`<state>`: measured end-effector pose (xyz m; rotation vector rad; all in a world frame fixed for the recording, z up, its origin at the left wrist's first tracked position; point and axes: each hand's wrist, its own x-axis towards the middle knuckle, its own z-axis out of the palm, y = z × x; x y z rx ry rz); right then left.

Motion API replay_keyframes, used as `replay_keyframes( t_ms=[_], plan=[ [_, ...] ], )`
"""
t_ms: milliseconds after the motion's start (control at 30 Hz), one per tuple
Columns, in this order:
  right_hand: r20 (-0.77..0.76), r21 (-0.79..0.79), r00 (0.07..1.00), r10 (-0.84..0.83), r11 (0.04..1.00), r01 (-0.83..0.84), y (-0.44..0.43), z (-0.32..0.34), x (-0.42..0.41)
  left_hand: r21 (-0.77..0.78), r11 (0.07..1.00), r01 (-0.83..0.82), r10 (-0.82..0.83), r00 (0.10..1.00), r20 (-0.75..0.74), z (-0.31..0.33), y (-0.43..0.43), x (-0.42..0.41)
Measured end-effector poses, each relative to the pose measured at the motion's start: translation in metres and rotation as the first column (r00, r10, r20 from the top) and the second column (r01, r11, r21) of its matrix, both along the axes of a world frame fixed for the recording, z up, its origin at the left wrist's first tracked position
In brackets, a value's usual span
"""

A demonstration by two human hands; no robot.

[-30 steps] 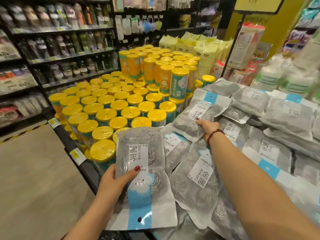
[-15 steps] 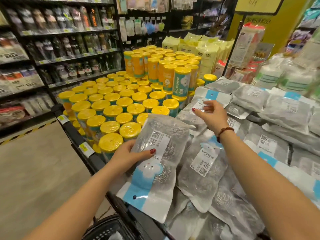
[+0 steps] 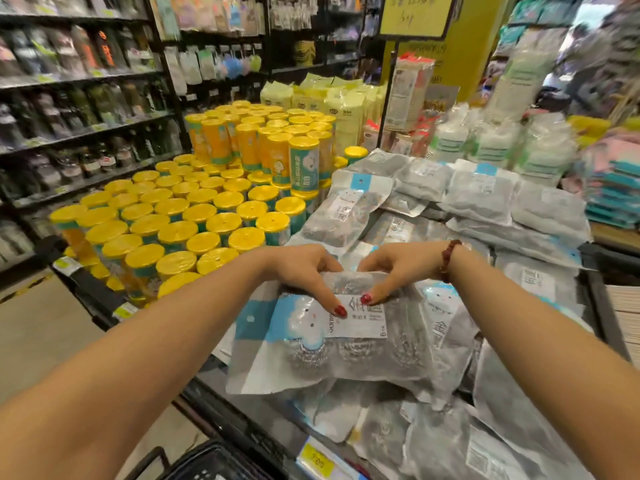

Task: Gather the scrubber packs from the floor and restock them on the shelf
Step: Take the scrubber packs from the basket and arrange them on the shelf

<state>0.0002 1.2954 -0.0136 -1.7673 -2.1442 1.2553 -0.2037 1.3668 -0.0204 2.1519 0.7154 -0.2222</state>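
A scrubber pack (image 3: pixel 346 351), clear plastic with steel wool balls, a white label and a blue-and-white cloud header, lies sideways on the pile of scrubber packs (image 3: pixel 478 199) on the display shelf (image 3: pixel 256 420). My left hand (image 3: pixel 304 271) grips its far edge, thumb on top near the label. My right hand (image 3: pixel 398 268), with a red bead bracelet at the wrist, grips the same edge beside it, thumb on the label. The fingers of both hands are hidden behind the pack.
Yellow-lidded canisters (image 3: pixel 194 220) fill the shelf to the left of the packs. A black basket (image 3: pixel 214 462) sits on the floor below. Dark shelving with bottles (image 3: pixel 79 98) lines the aisle on the left. Bagged goods (image 3: pixel 502 143) stand behind the pile.
My left hand brought the pack from in front of the canisters onto the pile and turned it sideways. My right hand let go of a farther pack and came back to grip this one.
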Motion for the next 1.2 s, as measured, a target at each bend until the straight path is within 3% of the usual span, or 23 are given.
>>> replay_keyframes(
  t_ms=[100, 200, 267, 333, 400, 467, 533, 667, 733, 833, 967, 1033, 1067, 1133, 1200],
  plan=[
    [-0.068, 0.085, 0.988, -0.141, 0.986, 0.146, -0.014, -0.017, 0.017, 0.125, 0.991, -0.038, 0.033, 0.998, 0.048, -0.003, 0.007, 0.018],
    [-0.18, 0.125, 0.926, -0.331, 0.926, 0.355, -0.026, -0.035, 0.044, 0.344, 0.909, -0.236, 0.142, 0.95, 0.277, -0.004, 0.018, 0.032],
    [-0.327, 0.102, 0.808, -0.49, 0.832, 0.546, -0.032, -0.047, 0.068, 0.397, 0.818, -0.417, 0.204, 0.855, 0.477, -0.006, 0.023, 0.034],
    [-0.451, 0.039, 0.634, -0.628, 0.696, 0.717, -0.033, -0.057, 0.085, 0.343, 0.744, -0.574, 0.294, 0.742, 0.602, -0.016, 0.026, 0.032],
    [-0.577, -0.1, 0.397, -0.714, 0.544, 0.833, -0.026, -0.067, 0.097, 0.346, 0.71, -0.613, 0.379, 0.747, 0.547, -0.036, 0.029, 0.026],
    [-0.647, -0.251, 0.168, -0.744, 0.416, 0.874, -0.011, -0.08, 0.104, 0.423, 0.716, -0.555, 0.436, 0.829, 0.35, -0.063, 0.028, 0.019],
    [-0.67, -0.36, 0.004, -0.743, 0.33, 0.873, 0.006, -0.092, 0.106, 0.508, 0.705, -0.494, 0.473, 0.862, 0.182, -0.088, 0.025, 0.014],
    [-0.666, -0.503, -0.236, -0.708, 0.192, 0.843, 0.054, -0.14, 0.127, 0.522, 0.655, -0.547, 0.563, 0.813, 0.146, -0.119, 0.017, 0.006],
    [-0.651, -0.513, -0.285, -0.704, 0.131, 0.848, 0.079, -0.16, 0.134, 0.54, 0.628, -0.561, 0.564, 0.806, 0.181, -0.127, 0.015, 0.004],
    [-0.636, -0.459, -0.262, -0.726, 0.083, 0.884, 0.075, -0.122, 0.094, 0.557, 0.601, -0.574, 0.558, 0.8, 0.223, -0.132, 0.015, 0.003],
    [-0.647, -0.192, -0.092, -0.757, 0.046, 0.98, 0.076, -0.112, 0.07, 0.543, 0.589, -0.598, 0.574, 0.783, 0.239, -0.138, 0.015, 0.003],
    [-0.629, 0.031, 0.071, -0.774, 0.066, 0.997, 0.071, -0.111, 0.065, 0.55, 0.582, -0.599, 0.579, 0.78, 0.237, -0.139, 0.014, 0.003],
    [-0.581, 0.19, 0.197, -0.79, 0.103, 0.976, 0.068, -0.111, 0.063, 0.554, 0.579, -0.598, 0.579, 0.78, 0.237, -0.139, 0.014, 0.003],
    [-0.329, 0.571, 0.481, -0.813, 0.234, 0.787, 0.063, -0.11, 0.061, 0.561, 0.576, -0.595, 0.577, 0.782, 0.236, -0.139, 0.014, 0.004],
    [-0.031, 0.756, 0.646, -0.763, 0.404, 0.514, 0.062, -0.112, 0.059, 0.565, 0.571, -0.595, 0.578, 0.781, 0.237, -0.14, 0.014, 0.004]
  ],
)
